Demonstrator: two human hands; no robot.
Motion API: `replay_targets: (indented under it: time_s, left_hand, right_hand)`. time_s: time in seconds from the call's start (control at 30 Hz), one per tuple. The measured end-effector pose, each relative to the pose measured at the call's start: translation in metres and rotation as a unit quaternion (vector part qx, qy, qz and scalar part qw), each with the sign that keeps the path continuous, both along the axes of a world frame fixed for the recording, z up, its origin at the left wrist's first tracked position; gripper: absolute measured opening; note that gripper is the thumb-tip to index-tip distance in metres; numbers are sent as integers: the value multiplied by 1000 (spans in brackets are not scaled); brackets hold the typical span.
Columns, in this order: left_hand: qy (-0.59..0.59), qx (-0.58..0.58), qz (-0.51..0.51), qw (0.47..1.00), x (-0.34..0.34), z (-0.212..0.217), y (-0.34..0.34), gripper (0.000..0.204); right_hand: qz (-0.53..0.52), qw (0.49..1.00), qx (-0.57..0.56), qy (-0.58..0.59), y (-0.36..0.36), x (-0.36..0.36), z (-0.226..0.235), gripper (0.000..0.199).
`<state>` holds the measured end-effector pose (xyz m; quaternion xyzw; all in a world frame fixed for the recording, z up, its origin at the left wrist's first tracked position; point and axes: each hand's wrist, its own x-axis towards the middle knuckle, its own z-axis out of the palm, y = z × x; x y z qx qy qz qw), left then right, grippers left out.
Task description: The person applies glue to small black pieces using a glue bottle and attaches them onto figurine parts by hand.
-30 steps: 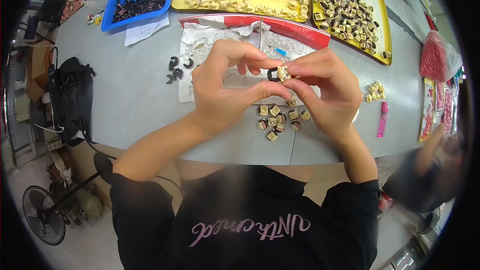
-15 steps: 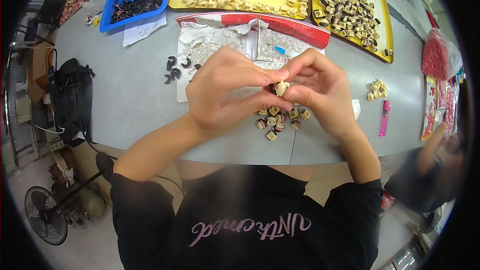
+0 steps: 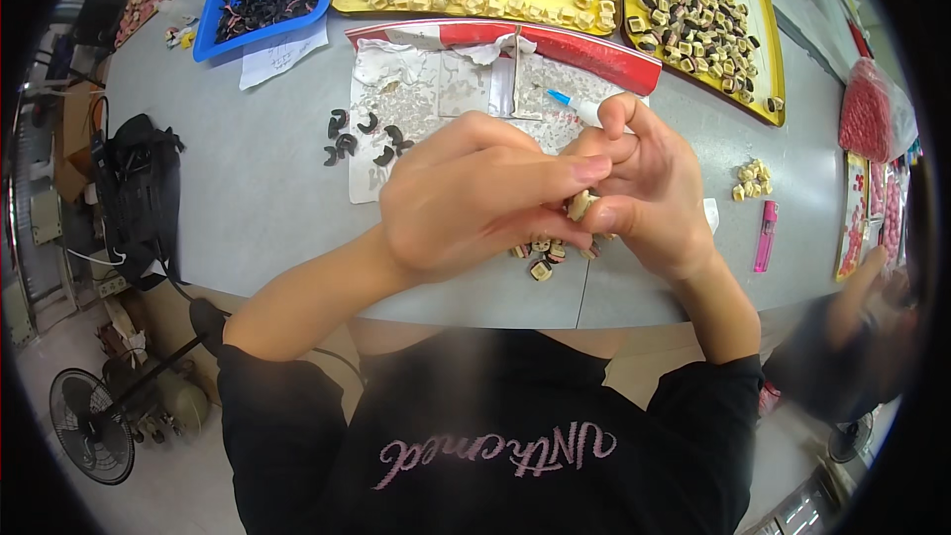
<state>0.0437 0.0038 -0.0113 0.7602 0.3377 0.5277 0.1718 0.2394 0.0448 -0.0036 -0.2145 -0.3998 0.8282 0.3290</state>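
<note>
A small cream-coloured moulded piece (image 3: 581,204) is pinched between my two hands above the table. My left hand (image 3: 475,193) covers most of it, its thumb and fingers closed around the left side. My right hand (image 3: 659,193) grips the same piece from the right with thumb and forefinger. Just under my hands lies a small pile of cream pieces with black and pink parts (image 3: 540,270), partly hidden. Several loose black curved pieces (image 3: 384,156) lie left of my left hand. A white tube with a blue tip (image 3: 561,97) rests on the sheet beyond my right hand.
At the back stand a blue tray (image 3: 206,48) of black pieces, a yellow tray (image 3: 475,8) of cream pieces and another yellow tray (image 3: 781,89) of assembled pieces. A pink lighter (image 3: 765,238) and cream pieces (image 3: 752,179) lie right. Another person (image 3: 842,347) sits far right.
Both hands have shifted slightly right. My left thumb and fingers have moved over the piece and hide more of it. Some right-hand fingers have lifted and curled.
</note>
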Motion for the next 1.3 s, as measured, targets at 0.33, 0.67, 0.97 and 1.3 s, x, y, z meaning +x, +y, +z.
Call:
replay_targets:
  time_s: [0.33, 0.67, 0.97, 1.3]
  left_hand:
    - [-37, -28, -83, 995, 3, 7, 4, 41]
    - [-94, -148, -128, 976, 4, 7, 2, 38]
    - [-272, -345, -208, 874, 8, 2, -2, 32]
    - [-380, -457, -297, 748, 5, 1, 2, 29]
  right_hand:
    - [62, 997, 45, -9, 10, 10, 11, 58]
    - [9, 979, 159, -128, 5, 12, 18, 41]
    - [-51, 837, 526, -141, 15, 7, 24, 40]
    - [-72, 820, 551, -137, 13, 10, 23, 27]
